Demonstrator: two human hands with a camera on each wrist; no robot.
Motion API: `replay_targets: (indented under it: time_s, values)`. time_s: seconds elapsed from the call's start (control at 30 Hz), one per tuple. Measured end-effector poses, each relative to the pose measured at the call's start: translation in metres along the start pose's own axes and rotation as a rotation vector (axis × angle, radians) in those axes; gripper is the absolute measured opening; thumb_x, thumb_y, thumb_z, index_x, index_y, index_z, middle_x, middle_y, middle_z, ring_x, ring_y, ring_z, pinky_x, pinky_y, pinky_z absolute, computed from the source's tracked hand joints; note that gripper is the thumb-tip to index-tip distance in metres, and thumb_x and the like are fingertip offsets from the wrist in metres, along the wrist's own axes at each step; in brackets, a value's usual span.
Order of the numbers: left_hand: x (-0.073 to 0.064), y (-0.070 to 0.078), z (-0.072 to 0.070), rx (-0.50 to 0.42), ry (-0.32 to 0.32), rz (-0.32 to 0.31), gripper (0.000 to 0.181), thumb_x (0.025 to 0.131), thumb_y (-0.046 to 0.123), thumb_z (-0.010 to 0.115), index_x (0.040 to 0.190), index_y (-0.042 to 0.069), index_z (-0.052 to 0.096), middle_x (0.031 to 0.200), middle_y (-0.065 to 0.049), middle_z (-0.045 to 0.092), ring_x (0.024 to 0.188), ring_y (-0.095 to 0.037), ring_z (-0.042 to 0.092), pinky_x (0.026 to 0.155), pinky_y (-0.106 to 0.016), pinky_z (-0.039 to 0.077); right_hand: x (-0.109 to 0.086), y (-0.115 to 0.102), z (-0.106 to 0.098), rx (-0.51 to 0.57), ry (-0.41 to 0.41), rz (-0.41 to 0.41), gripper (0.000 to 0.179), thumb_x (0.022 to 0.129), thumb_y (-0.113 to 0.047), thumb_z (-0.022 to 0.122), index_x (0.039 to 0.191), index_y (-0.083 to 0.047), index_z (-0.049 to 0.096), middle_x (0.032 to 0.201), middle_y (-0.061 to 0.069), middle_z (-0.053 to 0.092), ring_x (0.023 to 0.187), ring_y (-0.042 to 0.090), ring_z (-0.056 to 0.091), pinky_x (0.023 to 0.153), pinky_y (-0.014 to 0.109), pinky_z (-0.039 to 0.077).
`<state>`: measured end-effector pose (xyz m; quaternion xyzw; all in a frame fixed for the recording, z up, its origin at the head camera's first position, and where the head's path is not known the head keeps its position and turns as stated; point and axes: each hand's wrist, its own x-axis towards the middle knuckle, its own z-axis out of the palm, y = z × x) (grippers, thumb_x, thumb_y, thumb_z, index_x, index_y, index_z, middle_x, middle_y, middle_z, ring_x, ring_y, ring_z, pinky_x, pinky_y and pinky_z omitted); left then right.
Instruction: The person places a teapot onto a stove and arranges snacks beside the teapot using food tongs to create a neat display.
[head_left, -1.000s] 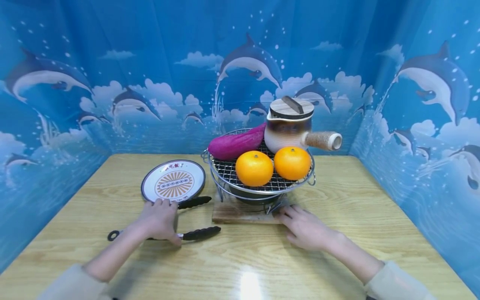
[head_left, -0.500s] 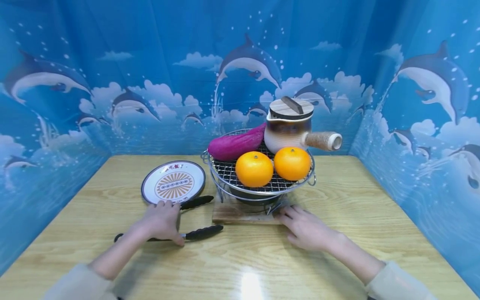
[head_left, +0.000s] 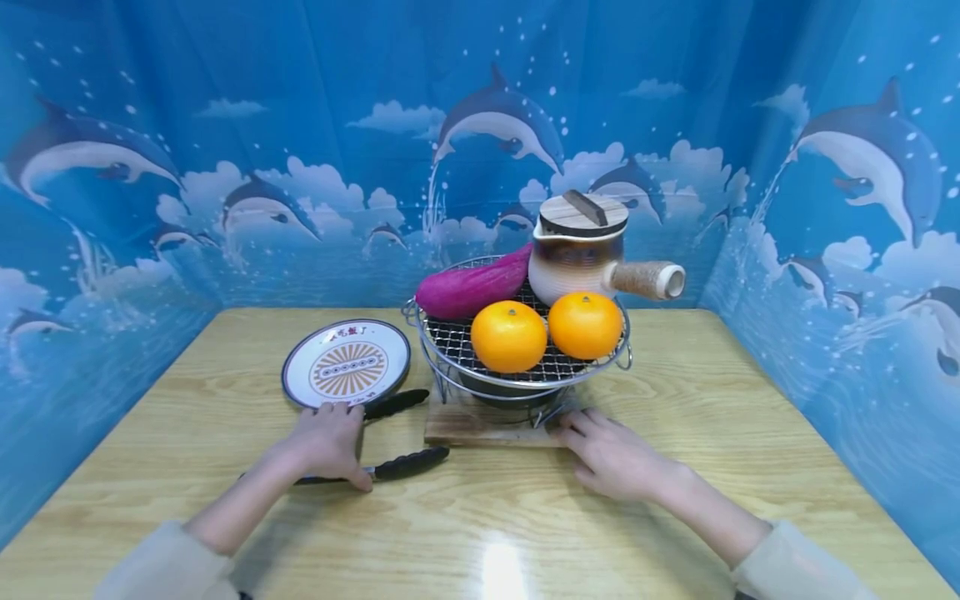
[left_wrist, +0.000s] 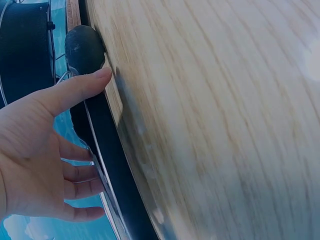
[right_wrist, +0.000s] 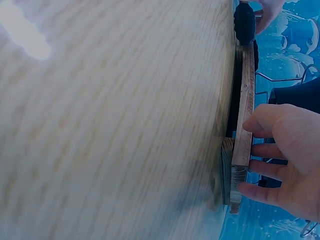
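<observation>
My left hand (head_left: 327, 442) straddles a pair of tongs with black scalloped ends (head_left: 411, 463). The thumb bears on the nearer arm, the fingers on the farther one, and the hand covers the middle. In the left wrist view the thumb lies against a dark tip (left_wrist: 85, 50). My right hand (head_left: 611, 454) rests at the right front corner of a wooden board (head_left: 487, 429), its fingers extended against the board's edge (right_wrist: 243, 125). On the board stands a round wire grill (head_left: 453, 371), bearing a purple eggplant (head_left: 472, 287), two oranges (head_left: 509, 337) and a lidded side-handled pot (head_left: 573, 267).
A white plate with a dark rim (head_left: 307, 350) sits just behind the tongs, left of the grill. The pot's wrapped handle (head_left: 645, 281) juts out to the right. A blue dolphin curtain (head_left: 337, 100) encloses the back and sides of the wooden table (head_left: 675, 533).
My left hand has slid slightly to the right, and the tongs have shifted right with it. The right hand and the loaded grill have stayed where they were.
</observation>
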<state>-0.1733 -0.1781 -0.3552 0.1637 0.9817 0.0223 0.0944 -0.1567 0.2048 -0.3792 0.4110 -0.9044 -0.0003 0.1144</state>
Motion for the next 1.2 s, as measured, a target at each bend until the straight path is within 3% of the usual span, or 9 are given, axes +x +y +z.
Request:
replay_targets:
  time_s: [0.37,0.73,0.97,1.2]
  values:
    - [0.002,0.0,0.003,-0.015,-0.017,-0.003,0.106,0.046,0.054,0.084,0.123,-0.009,0.047,0.113,-0.031,0.051,0.105,-0.048,0.047,0.087,-0.065,0.033,-0.001,-0.001,0.0,0.013,0.018,-0.002,0.044,0.073,-0.014,0.067,0.115,-0.005,0.062,0.115,0.013,0.056,0.107,0.03,0.051,0.092,0.044,0.043]
    - [-0.002,-0.001,-0.002,-0.052,-0.051,-0.003,0.113,0.049,0.057,0.082,0.129,-0.011,0.041,0.12,-0.034,0.046,0.11,-0.051,0.043,0.09,-0.067,0.031,0.001,-0.003,-0.005,0.019,-0.013,0.003,0.044,0.075,-0.015,0.066,0.117,-0.004,0.061,0.116,0.013,0.056,0.107,0.031,0.052,0.09,0.044,0.044]
    - [-0.008,-0.007,-0.028,-0.077,-0.056,0.058,0.109,0.058,0.061,0.077,0.135,-0.005,0.039,0.12,-0.03,0.046,0.106,-0.044,0.046,0.084,-0.059,0.041,-0.003,0.001,-0.016,0.081,-0.07,0.043,0.041,0.077,-0.015,0.064,0.117,-0.009,0.063,0.118,0.011,0.057,0.107,0.03,0.051,0.089,0.046,0.044]
    - [-0.003,-0.013,-0.054,-0.12,-0.002,0.06,0.104,0.067,0.06,0.07,0.141,-0.001,0.032,0.134,-0.035,0.035,0.119,-0.052,0.036,0.091,-0.066,0.031,-0.006,0.011,-0.032,0.163,-0.102,0.062,0.037,0.081,-0.012,0.062,0.117,-0.009,0.063,0.113,0.008,0.06,0.103,0.028,0.055,0.088,0.046,0.045]
